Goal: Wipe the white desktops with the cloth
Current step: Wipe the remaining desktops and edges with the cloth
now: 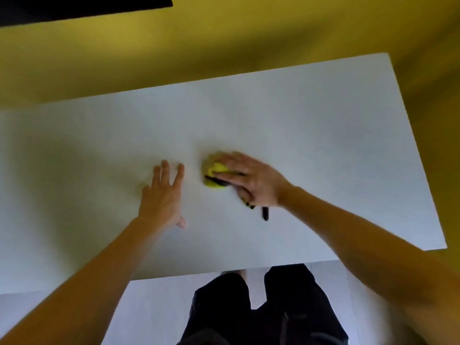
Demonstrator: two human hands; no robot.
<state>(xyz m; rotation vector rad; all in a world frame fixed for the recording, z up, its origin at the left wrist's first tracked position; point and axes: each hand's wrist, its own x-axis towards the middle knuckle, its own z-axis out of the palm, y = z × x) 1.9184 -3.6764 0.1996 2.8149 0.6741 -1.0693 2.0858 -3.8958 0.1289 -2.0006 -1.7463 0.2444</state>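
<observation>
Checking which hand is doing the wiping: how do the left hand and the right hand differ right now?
The left hand rests bare on the white desktop with fingers spread, while the right hand presses on the yellow-green cloth. The left hand's fingers point away from the person; the right hand's point leftward across the desktop. Both lie flat with straight fingers on the same desktop.

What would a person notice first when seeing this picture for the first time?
The eye goes first to the yellow-green cloth near the middle of the white desktop, pressed down by the blurred right hand. Just left of it, the left hand rests flat on the desktop, fingers spread. Beyond the far edge, a wide yellow surface fills the top of the picture.
</observation>
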